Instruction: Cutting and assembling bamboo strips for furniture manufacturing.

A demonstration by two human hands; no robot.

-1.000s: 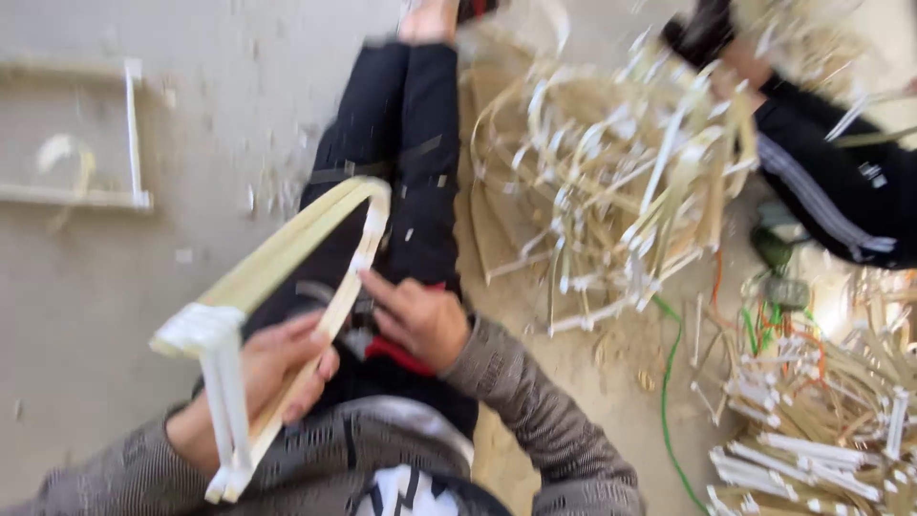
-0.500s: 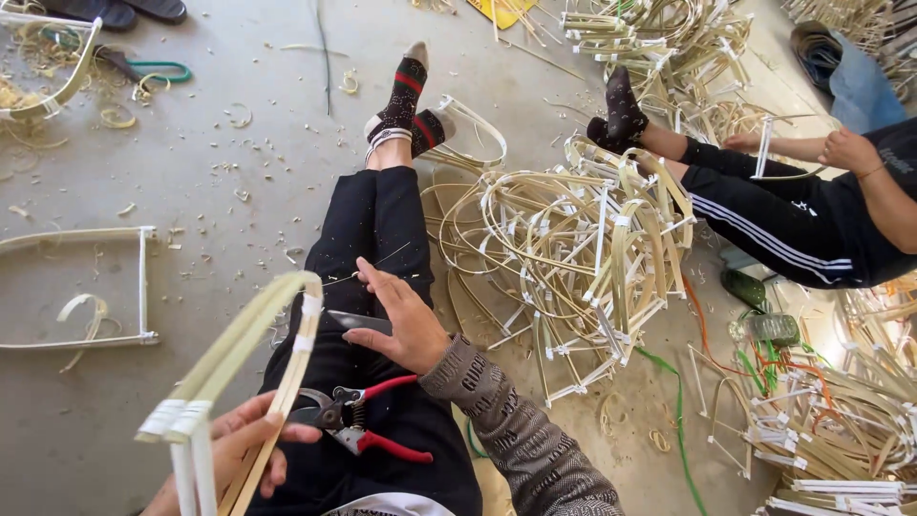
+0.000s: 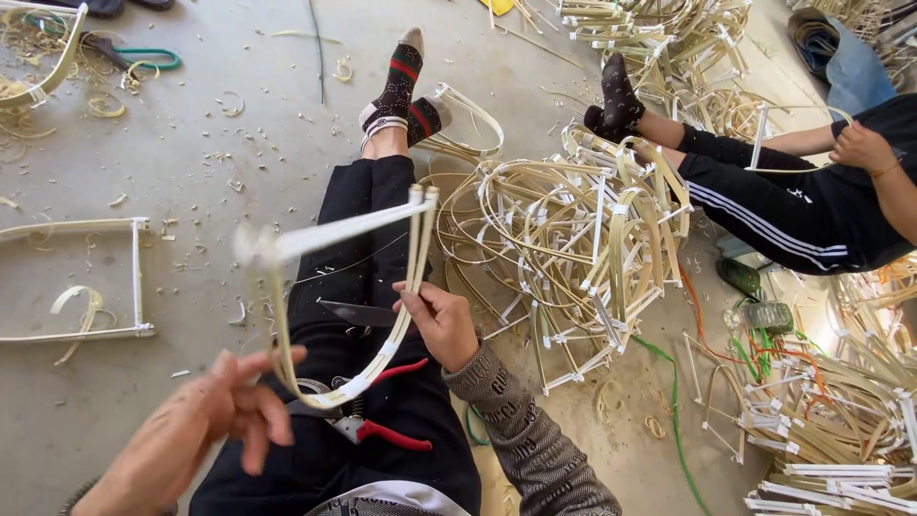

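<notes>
Seated on a concrete floor (image 3: 191, 172) strewn with shavings, beside a heap of bent cane frames (image 3: 564, 248): one cane frame (image 3: 353, 287) held up over black-trousered legs, long axis slanting from lower left to upper right. Right hand (image 3: 441, 320) nearer, fingers pinching the frame's right side. Left hand (image 3: 224, 406) blurred, fingers spread, just below the frame's curved lower end. Red-handled pliers (image 3: 382, 430) resting on the lap beneath.

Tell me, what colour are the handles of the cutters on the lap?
Red, on the cutters lying on the lap; the head view shows them.
</notes>
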